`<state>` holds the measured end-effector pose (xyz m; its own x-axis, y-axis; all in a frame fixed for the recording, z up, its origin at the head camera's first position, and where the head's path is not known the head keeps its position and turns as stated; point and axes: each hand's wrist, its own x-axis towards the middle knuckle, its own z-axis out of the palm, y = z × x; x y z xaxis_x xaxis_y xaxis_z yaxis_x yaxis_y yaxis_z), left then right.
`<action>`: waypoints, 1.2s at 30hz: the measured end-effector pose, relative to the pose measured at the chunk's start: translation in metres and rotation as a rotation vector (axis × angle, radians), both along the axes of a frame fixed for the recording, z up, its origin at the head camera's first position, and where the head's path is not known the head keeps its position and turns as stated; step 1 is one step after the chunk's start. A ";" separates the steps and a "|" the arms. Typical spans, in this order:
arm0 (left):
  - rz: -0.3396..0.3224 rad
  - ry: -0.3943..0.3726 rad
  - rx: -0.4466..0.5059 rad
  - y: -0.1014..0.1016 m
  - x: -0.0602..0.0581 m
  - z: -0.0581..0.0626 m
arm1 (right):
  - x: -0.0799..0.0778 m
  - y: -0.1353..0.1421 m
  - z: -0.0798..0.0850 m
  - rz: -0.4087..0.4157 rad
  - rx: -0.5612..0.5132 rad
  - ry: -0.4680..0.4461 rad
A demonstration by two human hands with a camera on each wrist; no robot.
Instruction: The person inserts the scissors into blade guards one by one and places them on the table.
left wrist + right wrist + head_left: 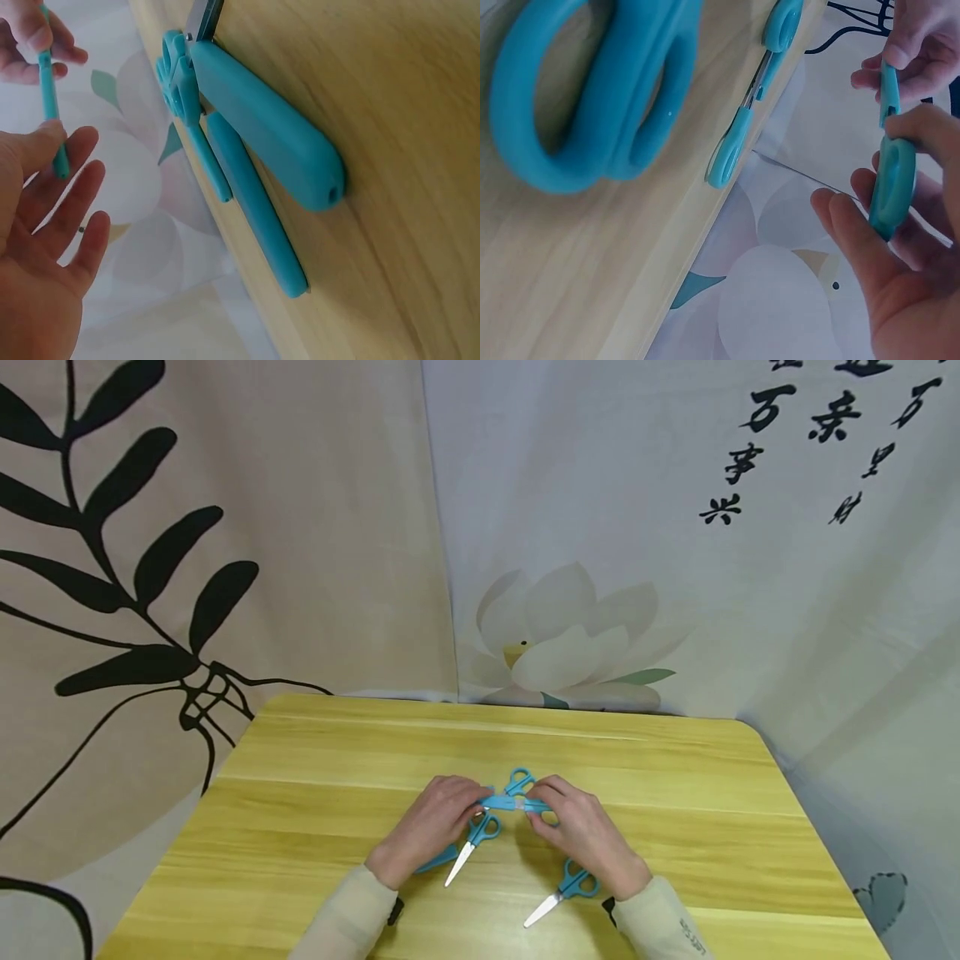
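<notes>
My left hand [442, 814] pinches a slim blue blade cover [498, 802] between thumb and fingers, out over the table. At its other end my right hand [581, 822] grips blue-handled scissors [894, 180] by the finger loops. Cover and scissors are lined up end to end, with a short pale stretch between them in the head view. The rest of the blades is hidden. In the left wrist view, the cover's far end rests under my left thumb while the other fingers spread loosely.
Scissors with bare blades [480, 831] lie below the left hand, and another bare-bladed pair [576, 882] lies by the right wrist. A loose blue cover [442, 858] is beside the left wrist. More blue scissors [519, 779] lie beyond the hands on the wooden table [337, 760].
</notes>
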<state>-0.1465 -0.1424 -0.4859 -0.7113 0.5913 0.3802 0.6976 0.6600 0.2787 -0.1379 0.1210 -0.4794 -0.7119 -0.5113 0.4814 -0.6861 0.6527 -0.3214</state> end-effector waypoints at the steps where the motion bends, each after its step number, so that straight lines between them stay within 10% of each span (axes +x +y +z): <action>1: -0.003 0.012 0.002 0.000 0.000 0.000 | 0.000 0.000 0.000 0.001 -0.001 -0.005; 36: -0.008 0.095 -0.015 0.002 0.001 0.003 | 0.001 -0.003 -0.002 0.000 -0.044 -0.072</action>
